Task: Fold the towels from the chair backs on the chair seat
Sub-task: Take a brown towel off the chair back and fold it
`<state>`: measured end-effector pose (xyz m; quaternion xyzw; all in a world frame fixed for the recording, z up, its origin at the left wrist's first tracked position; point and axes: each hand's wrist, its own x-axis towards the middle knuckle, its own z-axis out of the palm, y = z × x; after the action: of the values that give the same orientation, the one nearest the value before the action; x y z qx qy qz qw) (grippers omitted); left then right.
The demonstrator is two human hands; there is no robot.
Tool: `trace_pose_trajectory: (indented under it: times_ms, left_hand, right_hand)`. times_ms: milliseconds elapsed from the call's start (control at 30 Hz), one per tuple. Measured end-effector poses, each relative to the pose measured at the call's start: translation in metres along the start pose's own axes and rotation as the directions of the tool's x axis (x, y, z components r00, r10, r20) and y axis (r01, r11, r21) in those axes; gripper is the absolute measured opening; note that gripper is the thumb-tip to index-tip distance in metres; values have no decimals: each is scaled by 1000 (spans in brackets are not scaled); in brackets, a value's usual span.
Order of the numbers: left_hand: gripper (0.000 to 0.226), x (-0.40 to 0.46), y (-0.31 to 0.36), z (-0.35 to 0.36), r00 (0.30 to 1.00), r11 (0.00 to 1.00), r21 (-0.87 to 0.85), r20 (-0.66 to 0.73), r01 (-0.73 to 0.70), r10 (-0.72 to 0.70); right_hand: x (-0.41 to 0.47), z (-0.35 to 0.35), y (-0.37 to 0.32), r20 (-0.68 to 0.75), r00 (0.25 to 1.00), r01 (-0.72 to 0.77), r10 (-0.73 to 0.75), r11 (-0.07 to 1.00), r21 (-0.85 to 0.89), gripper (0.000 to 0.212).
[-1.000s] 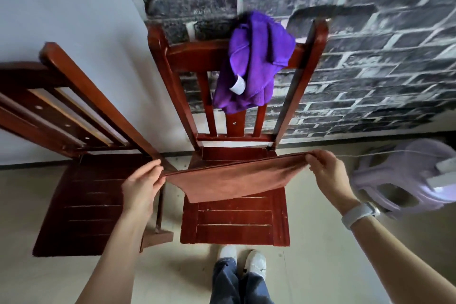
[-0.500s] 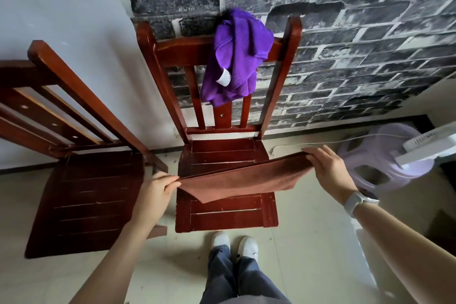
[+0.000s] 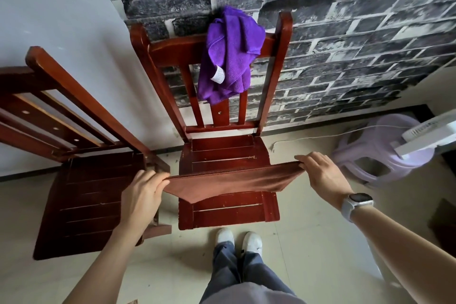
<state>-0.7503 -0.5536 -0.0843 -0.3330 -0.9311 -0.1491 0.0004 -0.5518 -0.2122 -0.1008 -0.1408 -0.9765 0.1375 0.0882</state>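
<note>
A brown towel (image 3: 232,181) is stretched flat just above the seat (image 3: 222,152) of the middle red wooden chair. My left hand (image 3: 142,189) pinches its left end and my right hand (image 3: 320,171) pinches its right end. The towel looks doubled over, its lower edge sagging toward the seat's front. A crumpled purple towel (image 3: 228,54) with a white label hangs over the top rail of that chair's back (image 3: 172,50).
A second red wooden chair (image 3: 81,195) stands close on the left, its back leaning out. A lilac plastic stool (image 3: 377,150) with a white device on it sits at the right. My feet stand right in front of the middle chair.
The brown towel has come lower and nearer the seat's front, with both hands still on its ends. The view has tilted slightly.
</note>
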Motion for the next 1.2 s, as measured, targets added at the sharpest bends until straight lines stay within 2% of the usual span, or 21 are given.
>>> trace_pose_trajectory:
  times_ms: [67, 100, 200, 267, 300, 400, 600, 700, 967, 1200]
  left_hand:
    - [16, -4, 1, 2, 1000, 1000, -18, 4, 11, -11]
    - [15, -7, 1, 4, 1000, 999, -48, 0, 24, -24]
    - [14, -17, 2, 13, 996, 968, -234, 10, 89, -89]
    - [13, -27, 6, 18, 981, 914, -358, 52, 191, -185]
    - [13, -33, 10, 19, 963, 877, -401, 75, 267, -259]
    - [17, -47, 21, 20, 919, 808, -455, 69, 375, -388]
    - [13, -61, 18, 25, 934, 863, -384, -12, 327, -358]
    - [14, -55, 10, 32, 934, 867, -372, 5, 332, -356]
    - [10, 10, -39, 99, 940, 873, -351, 152, 339, -304]
    - [22, 87, -73, 178, 919, 879, -308, 273, 364, -285]
  right_hand:
    - [-2, 1, 1, 23, 1000, -13, 13, 1000, -15, 34]
    - [-4, 1, 1, 33, 999, -29, 29, 1000, -9, 33]
    - [-15, 4, -4, 28, 994, -103, 101, 990, 93, 12]
    - [-26, 6, -13, 55, 972, -236, 230, 938, 254, 29]
    - [-32, 7, -21, 71, 955, -297, 289, 901, 318, 30]
    - [-44, 5, -41, 93, 930, -362, 355, 845, 393, 20]
    - [-53, 8, -48, 158, 915, -404, 372, 864, 301, 35]
    - [-50, 16, -48, 174, 906, -421, 385, 862, 283, 29]
    - [1, 89, -16, 220, 871, -474, 440, 869, 140, 29]
    - [65, 172, 33, 181, 874, -447, 450, 892, -60, 29]
